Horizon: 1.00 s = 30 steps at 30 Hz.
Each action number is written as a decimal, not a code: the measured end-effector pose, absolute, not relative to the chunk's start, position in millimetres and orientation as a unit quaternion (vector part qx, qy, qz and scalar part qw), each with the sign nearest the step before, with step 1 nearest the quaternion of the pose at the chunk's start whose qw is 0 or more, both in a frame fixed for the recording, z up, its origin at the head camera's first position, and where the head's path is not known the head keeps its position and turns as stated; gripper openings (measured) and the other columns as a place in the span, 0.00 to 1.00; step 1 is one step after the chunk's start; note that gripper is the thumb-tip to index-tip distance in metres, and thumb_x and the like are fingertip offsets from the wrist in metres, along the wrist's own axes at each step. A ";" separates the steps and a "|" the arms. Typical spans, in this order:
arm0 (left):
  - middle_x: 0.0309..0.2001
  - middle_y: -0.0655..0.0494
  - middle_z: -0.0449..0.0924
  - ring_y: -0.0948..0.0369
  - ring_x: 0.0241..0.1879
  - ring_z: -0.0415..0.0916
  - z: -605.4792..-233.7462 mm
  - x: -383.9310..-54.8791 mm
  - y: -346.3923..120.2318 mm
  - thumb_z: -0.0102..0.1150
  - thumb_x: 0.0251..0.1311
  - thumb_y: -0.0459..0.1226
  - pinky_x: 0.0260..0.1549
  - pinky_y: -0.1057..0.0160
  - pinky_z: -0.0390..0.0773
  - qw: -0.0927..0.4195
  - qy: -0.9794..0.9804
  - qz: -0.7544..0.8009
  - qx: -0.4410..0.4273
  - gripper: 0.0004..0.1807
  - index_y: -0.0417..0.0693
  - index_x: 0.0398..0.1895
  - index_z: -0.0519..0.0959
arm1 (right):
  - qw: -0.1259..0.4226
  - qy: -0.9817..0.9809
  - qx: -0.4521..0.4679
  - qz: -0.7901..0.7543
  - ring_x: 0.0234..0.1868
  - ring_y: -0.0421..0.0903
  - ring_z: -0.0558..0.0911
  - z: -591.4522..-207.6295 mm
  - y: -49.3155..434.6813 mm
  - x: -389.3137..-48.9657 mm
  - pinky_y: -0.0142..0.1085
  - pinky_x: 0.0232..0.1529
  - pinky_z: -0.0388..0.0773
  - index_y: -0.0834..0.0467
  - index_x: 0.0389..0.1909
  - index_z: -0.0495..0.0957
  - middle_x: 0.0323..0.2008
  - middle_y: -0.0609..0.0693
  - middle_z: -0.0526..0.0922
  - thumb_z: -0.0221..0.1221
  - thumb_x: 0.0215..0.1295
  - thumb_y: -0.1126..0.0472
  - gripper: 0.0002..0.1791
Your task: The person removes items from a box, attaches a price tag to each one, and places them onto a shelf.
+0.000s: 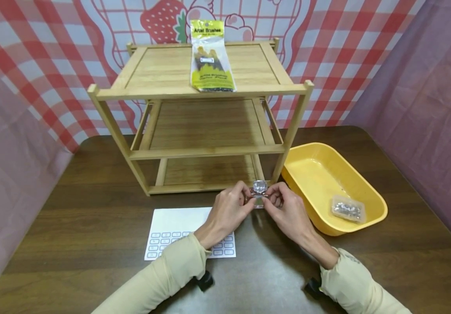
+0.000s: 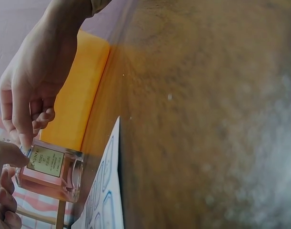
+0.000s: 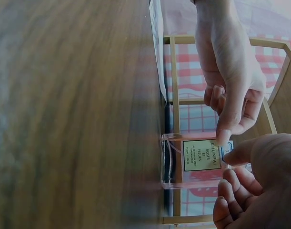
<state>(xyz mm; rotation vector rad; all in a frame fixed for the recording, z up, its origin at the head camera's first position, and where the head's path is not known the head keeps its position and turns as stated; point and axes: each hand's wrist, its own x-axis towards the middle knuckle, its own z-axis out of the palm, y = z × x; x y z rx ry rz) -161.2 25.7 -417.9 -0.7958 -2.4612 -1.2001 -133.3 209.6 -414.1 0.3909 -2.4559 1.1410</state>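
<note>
A clear perfume bottle (image 1: 258, 202) with a round faceted cap (image 1: 259, 186) stands upright on the table before the shelf. Pinkish glass shows around its pale printed label (image 3: 201, 155) in the right wrist view. My left hand (image 1: 227, 211) and right hand (image 1: 290, 213) pinch the bottle from either side near its shoulder. Both thumbs press at a small blue-edged sticker (image 3: 226, 150) just above the printed label. The other fingers curl beside and behind the glass. Under my left forearm lies a white sheet of blue-framed stickers (image 1: 182, 220), partly covered by the sleeve.
A three-tier wooden shelf (image 1: 205, 152) stands at the back. On its top leans a yellow Artist Brushes packet (image 1: 211, 56) bearing a small sticker. To the right, a yellow basin (image 1: 315, 174) holds a clear plastic box (image 1: 348, 209) of small metallic pieces.
</note>
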 end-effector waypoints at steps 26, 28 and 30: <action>0.35 0.53 0.78 0.60 0.33 0.75 -419.5 -163.5 14.3 0.74 0.58 0.32 0.30 0.67 0.78 0.123 -0.850 -0.437 -0.267 0.14 0.41 0.45 0.80 | 0.191 -0.878 0.118 0.424 0.32 0.46 0.79 -415.5 216.7 -131.3 0.29 0.32 0.80 0.66 0.43 0.75 0.33 0.54 0.80 0.69 0.58 0.76 0.16; 0.40 0.51 0.79 0.58 0.36 0.77 -420.5 -164.3 13.2 0.74 0.59 0.33 0.35 0.66 0.80 0.116 -0.848 -0.444 -0.266 0.16 0.41 0.47 0.79 | 0.186 -0.874 0.118 0.433 0.34 0.49 0.80 -416.0 216.7 -131.3 0.31 0.36 0.83 0.68 0.46 0.75 0.37 0.57 0.80 0.69 0.57 0.77 0.18; 0.43 0.49 0.79 0.57 0.40 0.78 -421.2 -165.1 12.3 0.74 0.60 0.34 0.40 0.65 0.82 0.102 -0.844 -0.454 -0.267 0.18 0.40 0.50 0.79 | 0.178 -0.867 0.121 0.449 0.38 0.52 0.82 -417.1 216.8 -131.8 0.34 0.41 0.85 0.70 0.48 0.74 0.41 0.60 0.80 0.69 0.57 0.79 0.20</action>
